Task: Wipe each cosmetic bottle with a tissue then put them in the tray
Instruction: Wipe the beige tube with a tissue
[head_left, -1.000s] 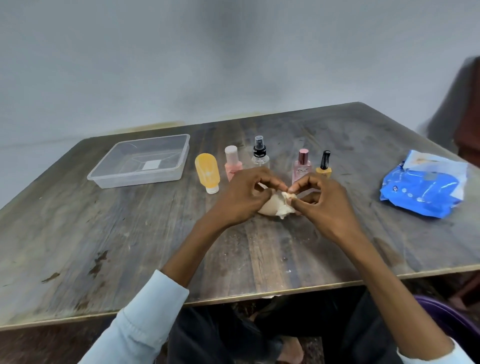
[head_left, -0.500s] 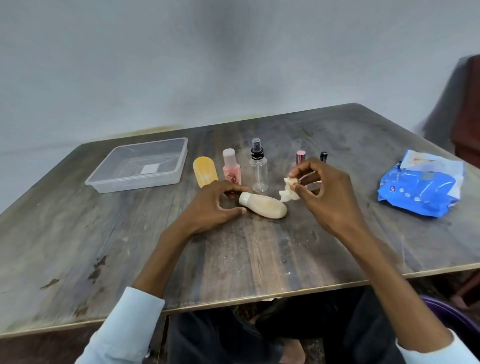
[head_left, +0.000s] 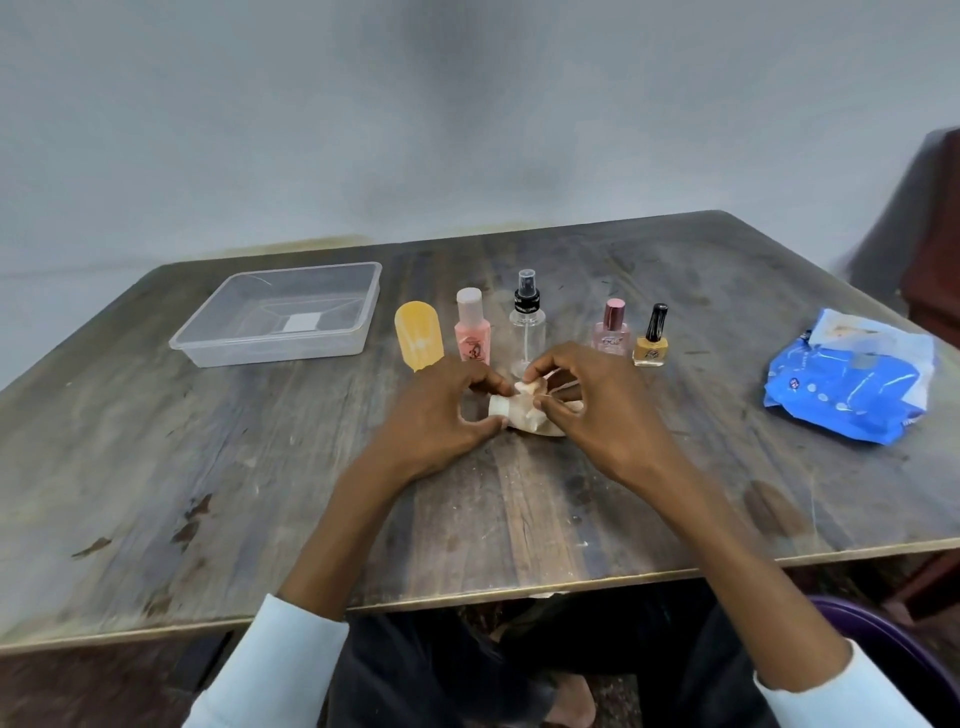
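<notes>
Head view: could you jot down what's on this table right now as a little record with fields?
being wiped: beige bottle, lying on its side
left hand: holds the bottle's white-capped end
right hand: pinches a tissue against the bottle
waiting in a row: yellow bottle, pink bottle, clear spray bottle, pink-capped bottle, yellow nail polish
tray: no bottles inside
far right: blue tissue pack

Near the frame's centre, the right hand covers most of the beige bottle; only its white cap end shows. The tissue is a small scrap between fingertips. Bottle labels are too small to read. The dark chair is cut off at the right edge.
</notes>
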